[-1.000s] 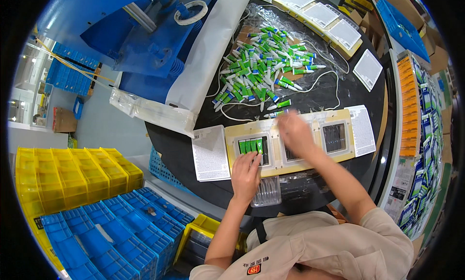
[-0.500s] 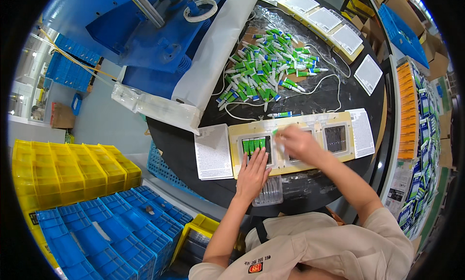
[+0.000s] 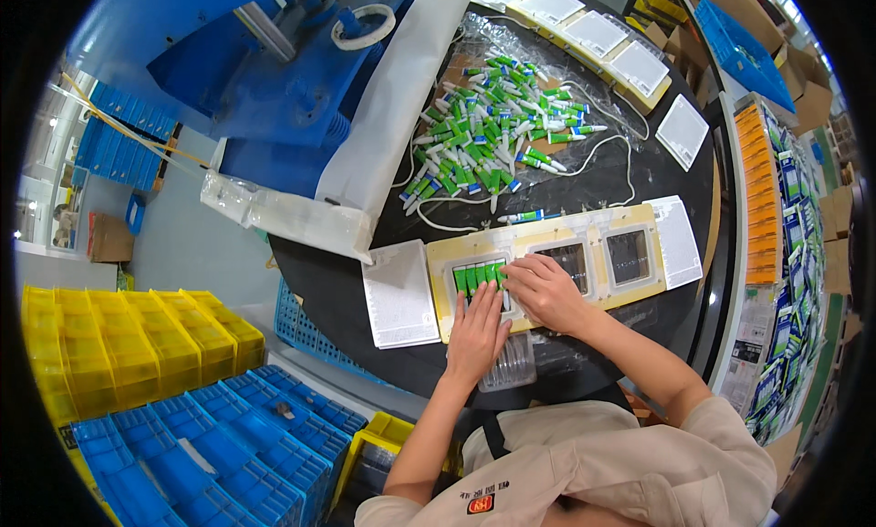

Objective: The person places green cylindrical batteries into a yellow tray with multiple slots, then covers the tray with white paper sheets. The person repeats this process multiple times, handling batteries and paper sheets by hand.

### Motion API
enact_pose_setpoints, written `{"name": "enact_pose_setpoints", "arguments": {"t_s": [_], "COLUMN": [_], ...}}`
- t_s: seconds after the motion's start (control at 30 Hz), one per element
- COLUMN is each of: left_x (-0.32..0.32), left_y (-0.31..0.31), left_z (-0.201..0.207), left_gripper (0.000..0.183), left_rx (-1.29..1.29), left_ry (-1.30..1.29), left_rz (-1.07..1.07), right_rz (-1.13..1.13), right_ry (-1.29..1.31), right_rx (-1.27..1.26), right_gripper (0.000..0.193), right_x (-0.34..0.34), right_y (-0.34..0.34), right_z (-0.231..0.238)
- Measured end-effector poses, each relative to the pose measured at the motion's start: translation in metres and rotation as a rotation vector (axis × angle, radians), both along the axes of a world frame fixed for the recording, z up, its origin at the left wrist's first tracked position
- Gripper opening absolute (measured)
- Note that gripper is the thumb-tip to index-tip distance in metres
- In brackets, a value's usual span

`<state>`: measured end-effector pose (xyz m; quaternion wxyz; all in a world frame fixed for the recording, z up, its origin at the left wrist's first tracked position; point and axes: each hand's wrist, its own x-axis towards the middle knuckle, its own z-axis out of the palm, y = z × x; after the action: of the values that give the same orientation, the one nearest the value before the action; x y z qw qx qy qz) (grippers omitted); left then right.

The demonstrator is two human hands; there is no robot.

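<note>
In front of me lies a long cream-yellow fixture with clear plastic trays set in its openings. Several small green tubes stand side by side in the left tray. My left hand is open, its outstretched fingers resting on the lower ends of these tubes. My right hand is closed at the tray's right side, its fingertips on the rightmost tube; they partly hide it. In the middle opening and the right opening, dark bottoms show and I see no tubes.
Loose tubes are heaped on the round black table. Printed white cards lie at the fixture's ends. Another fixture carries cards at the far side. Blue machinery stands at left, above blue crates and yellow crates.
My right hand has moved left and down with a tube, from above the fixture to the left tray's right side. The row in that tray is now longer. My left hand stays nearly in place.
</note>
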<state>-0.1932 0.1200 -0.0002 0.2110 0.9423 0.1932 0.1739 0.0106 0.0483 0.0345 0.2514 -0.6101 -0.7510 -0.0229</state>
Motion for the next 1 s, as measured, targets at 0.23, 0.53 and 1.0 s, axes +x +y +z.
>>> {"name": "enact_pose_setpoints", "arguments": {"t_s": [0.23,0.53,1.0], "left_x": [0.098,0.152,0.087], "left_y": [0.081,0.116,-0.042], "left_z": [0.008,0.009,0.016], "left_gripper": [0.029,0.018,0.022], "left_rx": [-0.001,0.046,0.015], "left_ry": [-0.205,0.089,-0.249], "left_rz": [0.357,0.39,0.365], "right_rz": [-0.604,-0.613,-0.184], "right_ry": [0.178,0.349,0.081], "right_rx": [0.098,0.001,0.112], "right_gripper": [0.015,0.014,0.032], "right_x": [0.131,0.136,0.034], "right_y": [0.074,0.032,-0.065], "right_z": [-0.013,-0.012,-0.015]}}
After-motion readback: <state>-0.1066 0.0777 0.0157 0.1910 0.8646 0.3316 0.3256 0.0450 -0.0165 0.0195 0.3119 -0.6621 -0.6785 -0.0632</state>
